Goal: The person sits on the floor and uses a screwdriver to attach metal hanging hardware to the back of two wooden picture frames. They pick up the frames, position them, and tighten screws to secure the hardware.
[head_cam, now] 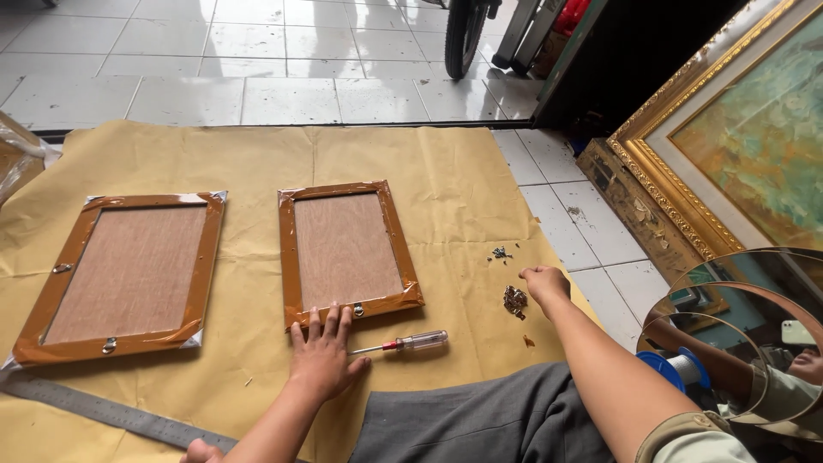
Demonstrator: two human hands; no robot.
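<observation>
My left hand [323,351] lies flat with fingers spread on the brown paper sheet [446,171], its fingertips touching the near edge of a small frame back [345,249] edged in brown tape. A screwdriver [411,342] with a clear handle and red collar rests just right of that hand. My right hand [543,283] is curled in a loose fist beside a small pile of metal bits [514,300]; I cannot tell whether it pinches anything. A second, larger taped frame back [120,276] lies to the left.
A metal ruler [111,413] lies at the paper's near left edge. A few more metal bits [500,253] sit by the right edge. A gold-framed painting [737,129] leans at right, round mirrors [754,343] below it. A tyre [465,34] stands on the tiled floor beyond.
</observation>
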